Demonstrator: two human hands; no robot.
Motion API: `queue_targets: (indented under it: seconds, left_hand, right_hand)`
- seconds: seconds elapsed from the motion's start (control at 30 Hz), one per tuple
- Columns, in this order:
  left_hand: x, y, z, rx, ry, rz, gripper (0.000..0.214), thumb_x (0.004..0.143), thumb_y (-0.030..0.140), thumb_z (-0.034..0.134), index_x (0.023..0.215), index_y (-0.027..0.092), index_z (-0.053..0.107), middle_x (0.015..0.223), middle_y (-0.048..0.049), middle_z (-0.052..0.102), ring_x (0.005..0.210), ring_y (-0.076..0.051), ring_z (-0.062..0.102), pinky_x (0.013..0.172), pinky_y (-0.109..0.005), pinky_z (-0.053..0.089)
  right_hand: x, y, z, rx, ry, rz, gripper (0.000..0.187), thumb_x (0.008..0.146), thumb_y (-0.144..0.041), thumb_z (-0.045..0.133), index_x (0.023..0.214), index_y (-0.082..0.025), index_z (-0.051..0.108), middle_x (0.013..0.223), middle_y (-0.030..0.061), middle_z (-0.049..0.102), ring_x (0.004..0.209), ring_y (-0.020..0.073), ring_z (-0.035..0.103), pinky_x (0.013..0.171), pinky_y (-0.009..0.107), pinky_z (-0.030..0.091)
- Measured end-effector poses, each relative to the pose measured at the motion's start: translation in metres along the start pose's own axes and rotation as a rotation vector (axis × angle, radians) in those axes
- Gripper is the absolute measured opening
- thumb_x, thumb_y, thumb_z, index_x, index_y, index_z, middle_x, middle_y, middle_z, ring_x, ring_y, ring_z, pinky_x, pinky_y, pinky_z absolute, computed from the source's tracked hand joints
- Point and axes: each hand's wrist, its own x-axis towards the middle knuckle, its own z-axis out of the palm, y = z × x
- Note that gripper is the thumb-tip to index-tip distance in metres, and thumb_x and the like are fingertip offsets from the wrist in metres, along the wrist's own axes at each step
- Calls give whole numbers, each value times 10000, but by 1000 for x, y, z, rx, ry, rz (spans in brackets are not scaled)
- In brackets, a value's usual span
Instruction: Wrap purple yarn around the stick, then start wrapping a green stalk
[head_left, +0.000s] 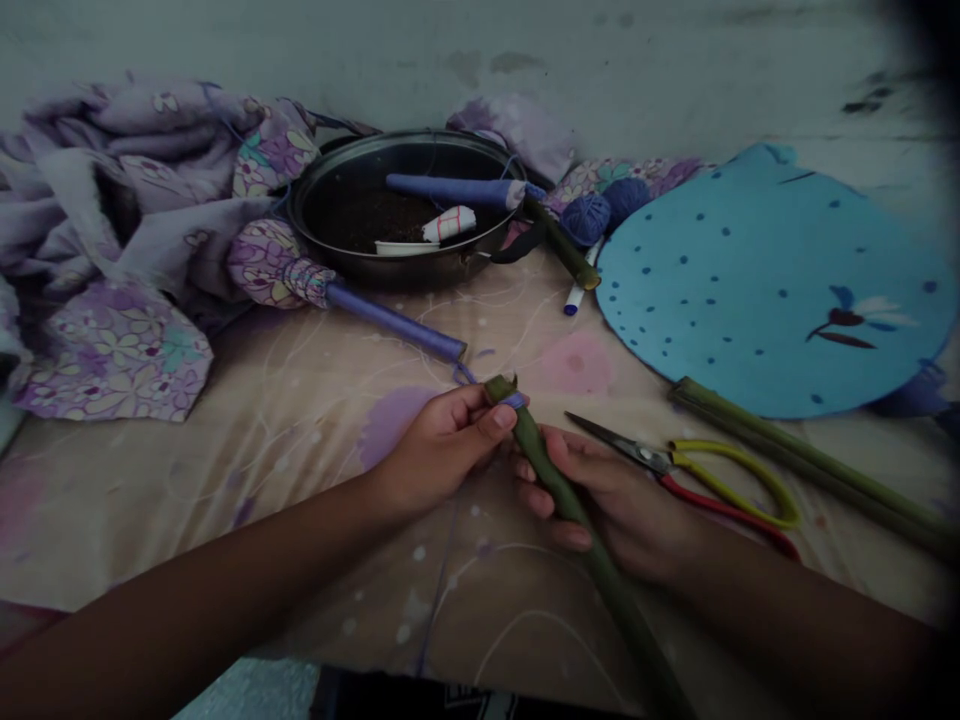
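Both my hands are on a green bamboo stick [559, 485], which slants from the middle of the table toward my lap. Near its top end, my left hand [457, 430] pinches it beside a small wrap of purple yarn [514, 400]. Lower down, the fingers of my right hand [600, 490] are curled round the stick. A strand of purple yarn [442, 590] runs down over the table's front edge. Just right of my right hand lie scissors [660, 460] with one yellow and one red handle. A purple-wrapped stick with a floral cloth head [397, 318] lies beyond my left hand.
A dark pan [337, 245] at the back holds another purple-wrapped stick [450, 190]. Purple yarn balls [586, 218], a marker [577, 290] and a round blue dotted piece [750, 270] are to its right. Bamboo [810, 455] lies at the right, floral cloth [135, 340] at the left.
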Motion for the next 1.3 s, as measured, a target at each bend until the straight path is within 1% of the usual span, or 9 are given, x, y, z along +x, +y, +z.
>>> queue_targets:
  seconds: [0.13,0.27,0.4,0.53,0.63,0.8,1.07,1.2,1.3]
  left_hand:
    - [0,2,-1,-5,-32,-30,322,733,375,674,912,126,575,653,20,553,545,-56,514,506,-182,348]
    - [-1,4,-1,28,-3,-2,277,768,356,636,893,118,569,553,49,490,422,-18,350,418,-174,211]
    - [0,3,-2,61,29,2,286,771,374,631,885,121,564,481,91,373,392,-13,251,405,-176,165]
    - [0,2,-2,73,22,-11,324,757,405,636,900,126,555,578,41,513,459,-39,427,442,-175,270]
    - [-1,3,0,46,-6,-5,306,765,388,632,910,130,555,603,33,552,548,-69,532,529,-189,376]
    - [-2,6,5,102,-164,5,232,804,345,603,826,119,551,655,1,619,602,-78,586,594,-192,441]
    - [-3,3,6,97,-243,34,183,871,311,517,865,130,540,664,-17,657,638,-94,628,635,-199,468]
    - [-4,1,6,160,-159,75,206,857,338,533,837,133,540,625,8,610,601,-79,591,591,-187,443]
    - [-4,1,7,236,-52,86,253,834,382,552,779,135,531,629,19,574,550,-69,553,528,-185,416]
  right_hand:
    - [1,-1,0,81,10,33,194,857,-326,565,887,-137,590,728,-8,560,517,50,538,399,146,428]
    - [0,0,0,87,42,-8,216,842,-361,579,923,-161,579,812,15,566,622,82,560,378,138,424]
    - [-1,2,-1,34,5,-11,195,820,-336,615,850,-147,577,689,0,548,529,61,504,365,125,397]
    - [0,0,0,82,34,44,200,858,-316,555,888,-127,614,679,-11,549,477,49,510,387,150,429]
    - [1,-2,-1,139,-10,109,216,868,-300,500,908,-122,616,697,-12,543,484,58,522,374,157,421]
    - [2,-5,-2,160,-54,244,352,804,-451,460,718,-131,579,542,-35,476,352,56,436,305,165,367]
    - [2,-7,7,11,82,290,521,794,-623,361,582,-167,497,408,-65,374,252,41,303,229,153,277]
    - [1,-6,7,27,64,267,507,816,-611,372,650,-158,530,474,-51,431,296,45,367,255,154,332]
    - [1,-5,9,42,99,145,342,807,-509,506,781,-171,552,618,-29,524,416,60,467,285,138,371]
